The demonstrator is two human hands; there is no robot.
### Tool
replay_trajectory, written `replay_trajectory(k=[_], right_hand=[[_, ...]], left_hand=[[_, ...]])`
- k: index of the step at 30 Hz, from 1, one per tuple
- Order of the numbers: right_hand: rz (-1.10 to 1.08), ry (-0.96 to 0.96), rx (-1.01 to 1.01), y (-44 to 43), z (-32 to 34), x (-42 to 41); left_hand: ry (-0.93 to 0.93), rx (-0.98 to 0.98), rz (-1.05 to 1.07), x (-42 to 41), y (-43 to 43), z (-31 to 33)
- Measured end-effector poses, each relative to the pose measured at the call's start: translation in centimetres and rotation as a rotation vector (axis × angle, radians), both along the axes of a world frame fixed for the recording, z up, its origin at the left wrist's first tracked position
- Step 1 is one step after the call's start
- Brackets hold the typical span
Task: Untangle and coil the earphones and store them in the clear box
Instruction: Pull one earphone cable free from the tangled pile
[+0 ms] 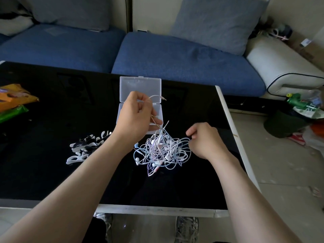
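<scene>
The left hand pinches one thin wire and lifts it up from the earphones. The right hand pinches a loop at the pile's right side. The tangled pile lies mid-frame on the black desk, just below the open clear box. The white letters to its left cannot be read.

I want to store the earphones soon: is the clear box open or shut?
Open. The clear box has its lid swung back flat, away from the base.

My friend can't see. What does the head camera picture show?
Two hands work at a tangled pile of earphones on a black table: the left hand holds up one cable end, the right hand pinches a loop at the pile's edge. An open clear box lies behind, before a blue sofa.
</scene>
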State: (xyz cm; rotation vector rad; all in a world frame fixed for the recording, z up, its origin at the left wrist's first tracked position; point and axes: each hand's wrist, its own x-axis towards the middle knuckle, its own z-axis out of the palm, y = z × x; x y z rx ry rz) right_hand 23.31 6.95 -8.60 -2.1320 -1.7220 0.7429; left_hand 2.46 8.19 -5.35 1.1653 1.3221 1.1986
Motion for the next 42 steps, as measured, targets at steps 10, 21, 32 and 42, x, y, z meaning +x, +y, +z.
replay_trajectory(k=[10,21,32,42], right_hand=[[0.274,0.114,0.208,0.2,0.3,-3.1],[0.087,0.232,-0.114,0.4,0.2,-1.8],[-0.176,-0.142,-0.046,-0.5,0.7,-0.7],[0.348,-0.220,-0.147,-1.0,1.0,-1.2]], left_hand=[[-0.244,-0.128,-0.156,0.8,0.1,0.2],[1.158,-0.027,-0.549,-1.0,0.6,-5.9],[1.137,-0.017,-0.706,-0.4,-0.3,-5.3],[1.051,-0.036,-0.679,-0.1,-0.3,-5.1]])
